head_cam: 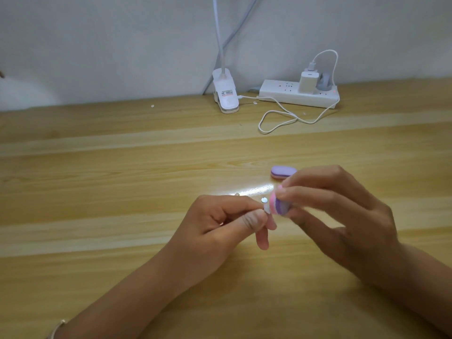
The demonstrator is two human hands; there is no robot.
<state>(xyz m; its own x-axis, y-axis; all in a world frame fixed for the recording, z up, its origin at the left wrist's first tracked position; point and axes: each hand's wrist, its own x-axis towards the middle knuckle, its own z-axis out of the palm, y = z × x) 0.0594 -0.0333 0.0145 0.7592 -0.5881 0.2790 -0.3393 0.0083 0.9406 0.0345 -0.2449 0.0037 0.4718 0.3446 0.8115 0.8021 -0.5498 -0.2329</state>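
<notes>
Pale wood-grain surface (122, 167) runs back to a plain grey-white wall (97, 45), where a white clip-on lamp (225, 94), a white power strip (281, 95) with a charger (308, 81) plugged in, and a looped white cable (276, 118) sit well apart from the work.

Head view: the left hand (220, 223) pinches a tiny silver metal piece (265, 204) between thumb and forefinger, with the other fingers curled under. The right hand (342, 211) grips a small polishing block (278, 205) by its fingertips and holds it against that piece, both just above the surface. The step looks like buffing the metal.

To do it well, the pinch should probably be firm and low on the piece, leaving only the face to be polished exposed. The block should meet it flat and move in short, light strokes. A piece this small and slick could easily flick out of the fingers. Bracing the two hands against each other would steady the rubbing.

The block looks like layered foam, pink over purple, with rounded corners and a matt, finely gritty skin. The metal is hard and mirror-bright, and its exact shape is too small to tell. A second polishing block (282, 172), a lilac oval over pink, lies flat on the surface just beyond the right hand.
</notes>
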